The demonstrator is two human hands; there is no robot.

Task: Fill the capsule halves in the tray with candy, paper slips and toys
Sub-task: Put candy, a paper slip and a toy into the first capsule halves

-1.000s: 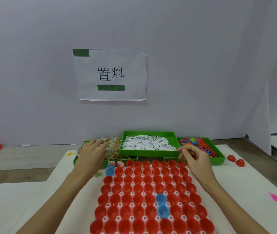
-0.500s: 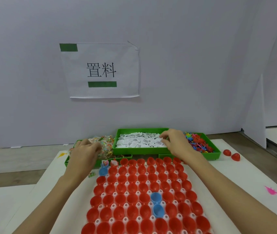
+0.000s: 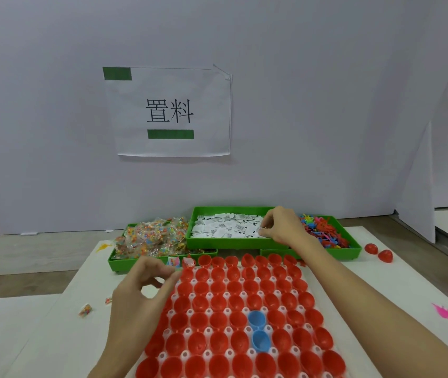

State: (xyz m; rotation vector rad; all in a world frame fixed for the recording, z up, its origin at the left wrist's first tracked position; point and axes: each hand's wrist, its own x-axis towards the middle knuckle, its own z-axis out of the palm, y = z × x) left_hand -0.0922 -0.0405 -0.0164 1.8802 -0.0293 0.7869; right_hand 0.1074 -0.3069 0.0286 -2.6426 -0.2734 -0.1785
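Right hand (image 3: 281, 227) pinches paper slips (image 3: 225, 227) in the green bin; left hand (image 3: 141, 293), fingers loosely curled and holding nothing visible, hovers at the capsule tray (image 3: 244, 312) corner.

The left hand (image 3: 138, 290) hovers low with thumb and curled fingers drawn close together. The right hand (image 3: 281, 227) is stretched forward on a straight forearm, fingertips pinched.

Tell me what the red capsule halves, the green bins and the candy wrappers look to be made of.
Red capsule halves: likely thin moulded plastic, glossy, with soft highlights in their hollow bowls.
Green bins: apparently rigid plastic, smooth, uniform colour, moulded rims.
Candy wrappers: seemingly clear crinkled film, shiny, coloured sweets showing through.
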